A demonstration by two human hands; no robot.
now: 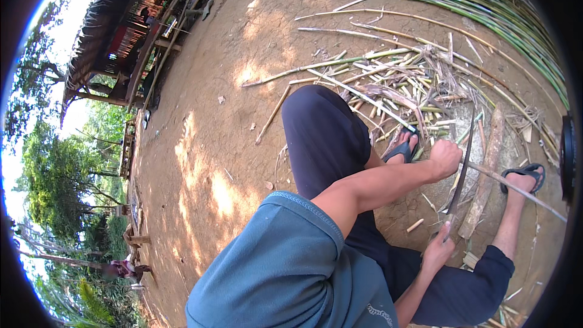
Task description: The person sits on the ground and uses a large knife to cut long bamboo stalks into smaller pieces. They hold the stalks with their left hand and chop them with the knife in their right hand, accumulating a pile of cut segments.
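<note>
**Thin stick (546,208) and long knife (460,183) held, one in each hand**

One end of the stick is gripped in the left hand (447,157), whose fingers are curled tightly round it; the rest is stretched out past the knuckles, above a log (480,202). The knife's handle is clasped by the fingers of the right hand (436,249), and its blade is pointed away from them, crossing the stick just beside the left fingers (whether the two are touching cannot be told). By its thinness, the stick is judged to be light and fairly stiff, perhaps springy toward its far end; it is best held close to the crossing, with the fingertips well clear of the edge. More weight is likely to be felt in the knife, so its handle should be firmly held. Beyond the left fingers a pile of cut pieces (437,82) is seen, and farther off, long green canes (480,6).
</note>
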